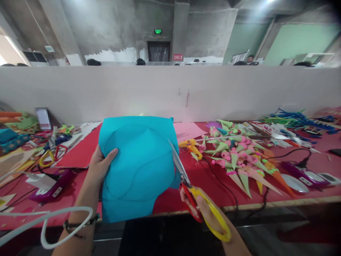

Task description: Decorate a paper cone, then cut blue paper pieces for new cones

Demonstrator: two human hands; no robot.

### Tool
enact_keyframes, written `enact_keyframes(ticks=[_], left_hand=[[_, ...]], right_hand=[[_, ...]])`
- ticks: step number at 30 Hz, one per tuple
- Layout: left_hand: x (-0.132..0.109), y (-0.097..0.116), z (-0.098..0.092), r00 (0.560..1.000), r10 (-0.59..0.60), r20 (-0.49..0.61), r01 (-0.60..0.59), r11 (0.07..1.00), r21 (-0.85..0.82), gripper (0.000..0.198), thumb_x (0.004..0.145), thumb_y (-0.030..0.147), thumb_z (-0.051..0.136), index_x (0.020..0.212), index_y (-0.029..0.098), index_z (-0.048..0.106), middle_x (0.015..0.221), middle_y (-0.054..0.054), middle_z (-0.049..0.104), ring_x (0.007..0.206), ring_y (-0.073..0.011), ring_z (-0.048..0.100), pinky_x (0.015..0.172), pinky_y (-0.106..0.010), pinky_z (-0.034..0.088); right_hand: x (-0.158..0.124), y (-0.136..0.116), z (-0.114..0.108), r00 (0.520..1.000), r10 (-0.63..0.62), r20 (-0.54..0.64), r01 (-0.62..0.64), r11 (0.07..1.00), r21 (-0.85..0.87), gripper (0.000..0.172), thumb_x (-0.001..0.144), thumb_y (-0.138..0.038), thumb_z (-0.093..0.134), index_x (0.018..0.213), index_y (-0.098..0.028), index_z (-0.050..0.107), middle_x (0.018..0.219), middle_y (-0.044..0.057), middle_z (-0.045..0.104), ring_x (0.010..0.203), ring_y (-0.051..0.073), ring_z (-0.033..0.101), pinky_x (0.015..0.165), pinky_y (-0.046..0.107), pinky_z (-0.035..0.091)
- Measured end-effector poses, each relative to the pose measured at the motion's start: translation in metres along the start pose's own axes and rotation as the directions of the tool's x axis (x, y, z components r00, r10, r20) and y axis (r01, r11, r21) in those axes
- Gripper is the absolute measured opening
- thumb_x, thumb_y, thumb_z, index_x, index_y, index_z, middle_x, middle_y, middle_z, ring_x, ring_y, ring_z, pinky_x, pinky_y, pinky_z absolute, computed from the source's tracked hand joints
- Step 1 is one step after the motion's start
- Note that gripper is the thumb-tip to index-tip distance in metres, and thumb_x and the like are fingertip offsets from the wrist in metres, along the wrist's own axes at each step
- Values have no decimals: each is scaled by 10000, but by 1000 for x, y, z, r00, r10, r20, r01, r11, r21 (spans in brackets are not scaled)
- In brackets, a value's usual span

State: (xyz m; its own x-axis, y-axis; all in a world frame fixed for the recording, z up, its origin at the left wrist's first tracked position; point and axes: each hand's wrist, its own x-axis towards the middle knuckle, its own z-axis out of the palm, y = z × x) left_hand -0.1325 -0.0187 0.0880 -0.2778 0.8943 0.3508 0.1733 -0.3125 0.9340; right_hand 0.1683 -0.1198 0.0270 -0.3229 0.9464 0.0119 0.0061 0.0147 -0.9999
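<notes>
Nearest the lens: white cable (48,227) looping across the lower left, over a left forearm with a dark wrist cord. Just beyond, left hand (99,165) closed on the left edge of a turquoise foam sheet (138,167), thumb on the front face, fingers hidden behind — sheet held up and tilted toward the camera, over the near edge of the red table (213,177). Right hand (205,209) closed through the loops of yellow-and-red scissors (194,192), blades pointing up and away, slightly parted, set against the sheet's right edge at about mid-height.

Progress, judged from the sheet alone: faint curved line drawn across the foam, a large rounded outline. Lower right corner already rounded off along that curve, apparently cut. Upper corners and the top edge uncut, outline there well inside the margin. Left side hard to tell under the hand. So probably early to middle — one stretch of the curve done, most of the outline left.

Around: second pair of yellow scissors (190,147) flat on the table just right of the sheet; pile of green, pink and orange foam cones (239,156) further right; purple glue gun (303,174) with black cord near the right edge; another purple glue gun (53,186) at left; red-and-yellow scissors (52,154) among scraps; pink sheet (186,129) behind; grey partition (170,92) along the back.
</notes>
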Motion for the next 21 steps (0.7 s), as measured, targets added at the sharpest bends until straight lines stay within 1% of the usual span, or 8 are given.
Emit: enact_keyframes(ticks=[2,5,8,11,13,16,18,21], left_hand=[[0,0,-2,1000,-9,1,9,1000,20,614,647,424,651,1203,244,462,1190,-61,567,1021,-233,562,814,-330,499],[-1,-1,-3,1000,-20,9,19,999,33,616,648,435,644,1204,248,458,1204,-57,558,1027,-229,561,819,-328,499],[-2,-2,-3,999,-33,40,32,999,35,599,667,443,623,1208,251,452,1207,-52,557,1029,-227,561,807,-322,509],[-1,-5,-4,999,-27,46,24,999,47,620,676,436,618,1234,255,420,1241,-52,528,1054,-224,545,834,-319,496],[-1,-5,-6,999,-29,36,27,998,61,643,678,431,619,1255,265,389,1270,-50,500,1071,-221,534,852,-321,486],[-2,-1,-6,998,-47,46,43,996,80,669,675,440,618,1271,275,364,1286,-49,482,1070,-224,534,841,-322,494],[-3,4,-5,996,-57,71,51,995,80,693,660,449,626,1274,274,357,1289,-51,478,1067,-226,538,835,-318,499],[-5,10,-4,988,-92,125,84,994,75,715,645,466,630,1275,273,353,1285,-57,480,1059,-229,543,829,-323,504]], right_hand=[[-2,2,0,1000,17,-15,-18,1000,-12,505,790,-620,320,875,-151,490,520,-61,348,407,54,289,391,192,251],[-3,7,2,998,43,-43,-42,999,20,524,785,-632,307,870,-148,488,489,-70,343,379,50,286,363,181,235],[-3,10,4,996,67,-66,-65,997,43,519,792,-629,293,852,-151,487,463,-74,335,367,50,285,353,174,234],[-2,11,3,997,57,-47,-55,998,35,521,801,-624,269,815,-153,489,450,-76,322,346,44,258,336,170,227],[-2,10,2,999,36,-41,-35,999,23,531,797,-627,277,852,-150,504,506,-53,384,361,42,272,337,171,243],[-2,4,1,999,-6,-54,5,1000,-8,515,786,-612,343,955,-159,518,672,9,491,446,59,362,401,185,330],[-3,-2,2,998,-36,-44,36,999,-18,510,774,-606,381,987,-167,529,760,41,518,521,84,421,470,207,385],[-3,-5,2,999,-52,-17,52,999,-11,525,771,-613,378,1012,-177,546,817,61,531,571,109,450,516,232,414]])
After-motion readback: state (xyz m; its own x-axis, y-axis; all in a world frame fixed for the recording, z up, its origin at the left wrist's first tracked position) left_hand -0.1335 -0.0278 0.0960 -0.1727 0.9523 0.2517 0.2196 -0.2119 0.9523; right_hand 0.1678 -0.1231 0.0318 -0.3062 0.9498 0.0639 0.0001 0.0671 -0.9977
